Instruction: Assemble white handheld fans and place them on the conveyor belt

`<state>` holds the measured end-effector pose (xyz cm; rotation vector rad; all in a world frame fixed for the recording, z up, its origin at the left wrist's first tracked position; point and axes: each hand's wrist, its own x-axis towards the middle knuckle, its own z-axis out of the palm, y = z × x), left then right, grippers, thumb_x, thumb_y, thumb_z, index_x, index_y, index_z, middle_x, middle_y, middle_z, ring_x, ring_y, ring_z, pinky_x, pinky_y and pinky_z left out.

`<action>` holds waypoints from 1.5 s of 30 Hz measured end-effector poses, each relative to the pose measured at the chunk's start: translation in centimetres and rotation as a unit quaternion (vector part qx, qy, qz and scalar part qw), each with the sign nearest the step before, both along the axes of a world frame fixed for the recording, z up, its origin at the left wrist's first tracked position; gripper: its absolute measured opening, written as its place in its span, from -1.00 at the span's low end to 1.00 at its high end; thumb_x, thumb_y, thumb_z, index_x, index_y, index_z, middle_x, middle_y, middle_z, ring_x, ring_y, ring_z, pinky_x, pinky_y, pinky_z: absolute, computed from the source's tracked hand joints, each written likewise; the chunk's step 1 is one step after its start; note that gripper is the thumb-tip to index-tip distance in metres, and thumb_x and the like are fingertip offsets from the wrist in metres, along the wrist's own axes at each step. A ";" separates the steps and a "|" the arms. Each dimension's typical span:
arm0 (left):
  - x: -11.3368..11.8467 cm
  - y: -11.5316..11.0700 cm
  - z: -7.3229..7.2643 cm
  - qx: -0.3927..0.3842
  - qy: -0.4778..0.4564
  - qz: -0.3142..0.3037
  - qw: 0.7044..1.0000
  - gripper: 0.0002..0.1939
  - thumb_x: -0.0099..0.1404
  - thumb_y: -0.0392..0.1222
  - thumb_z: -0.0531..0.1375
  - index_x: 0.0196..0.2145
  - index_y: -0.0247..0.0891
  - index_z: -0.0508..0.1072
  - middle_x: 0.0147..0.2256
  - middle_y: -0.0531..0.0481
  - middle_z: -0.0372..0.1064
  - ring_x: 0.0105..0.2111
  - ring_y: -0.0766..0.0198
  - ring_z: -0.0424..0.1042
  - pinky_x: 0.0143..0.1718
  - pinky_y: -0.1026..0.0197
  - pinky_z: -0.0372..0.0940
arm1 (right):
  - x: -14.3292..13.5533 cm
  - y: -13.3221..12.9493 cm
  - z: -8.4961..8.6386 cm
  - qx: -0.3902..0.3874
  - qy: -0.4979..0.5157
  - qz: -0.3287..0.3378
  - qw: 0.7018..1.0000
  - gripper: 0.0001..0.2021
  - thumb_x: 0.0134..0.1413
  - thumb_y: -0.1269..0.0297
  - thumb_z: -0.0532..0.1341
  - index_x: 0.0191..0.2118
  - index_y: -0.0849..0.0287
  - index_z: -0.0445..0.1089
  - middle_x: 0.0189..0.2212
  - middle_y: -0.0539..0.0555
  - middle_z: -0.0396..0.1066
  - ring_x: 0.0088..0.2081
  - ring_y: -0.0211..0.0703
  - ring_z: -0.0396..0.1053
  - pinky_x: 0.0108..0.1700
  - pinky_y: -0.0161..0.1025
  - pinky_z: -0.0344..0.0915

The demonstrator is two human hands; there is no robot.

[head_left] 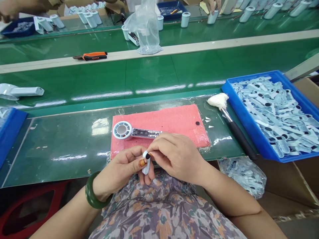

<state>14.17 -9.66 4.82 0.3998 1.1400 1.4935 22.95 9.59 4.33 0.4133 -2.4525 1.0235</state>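
Observation:
My left hand (132, 162) is closed round a small pale-blue plastic part (146, 168), held upright over my lap. At its top end sits a black round pad (148, 156), pinched by the fingertips of my right hand (178, 156). Just beyond my hands, a fan-shaped device (122, 129) with a round grilled head and an open handle showing a circuit board (143, 132) lies on a pink foam mat (159, 119). Part of the handle end is hidden by my right hand. Another black dot (197, 123) rests near the mat's right edge.
On the right stand a blue tray (225, 87) of similar pale parts and a black-handled tool with a white wrapped head (218, 100). Pliers (91, 56) and a plastic bag (147, 30) lie across the green line. Other people's hands (213, 6) work at the far side.

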 end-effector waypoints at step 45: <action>1.3 0.1 -1.3 0.070 0.365 0.277 0.886 -0.82 0.25 -0.24 0.44 -0.18 -0.05 0.63 -0.27 0.00 0.38 -0.23 0.33 0.39 -0.21 0.37 0.39 | 0.8 -1.8 -2.0 -0.332 -0.063 0.006 0.941 -0.85 0.31 0.45 0.27 -0.05 0.12 0.47 -0.18 0.03 0.46 -0.25 -0.23 0.43 -0.21 -0.31 0.43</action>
